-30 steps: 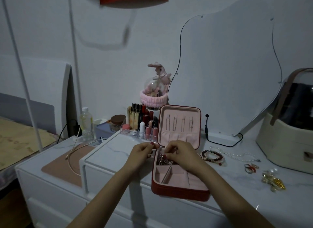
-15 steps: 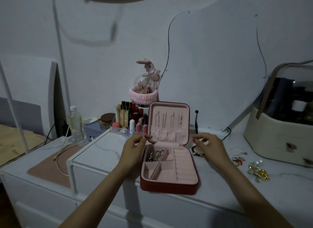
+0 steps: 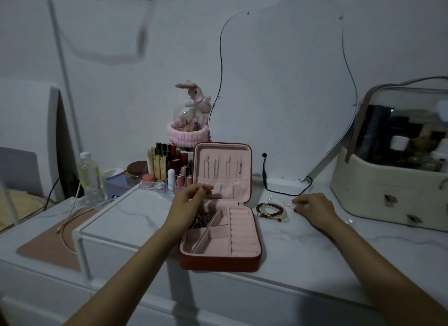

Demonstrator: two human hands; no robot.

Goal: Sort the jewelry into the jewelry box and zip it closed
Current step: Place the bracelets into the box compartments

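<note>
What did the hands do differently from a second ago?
The right hand left the jewelry box and moved right to the pearl string on the table, fingers curling at it. The left hand stayed over the box's left side. The box is still open, and the red bead bracelets haven't moved.

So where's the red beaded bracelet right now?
In the head view the red beaded bracelet lies on the marble tabletop, just right of the open jewelry box, between it and the right hand.
</note>
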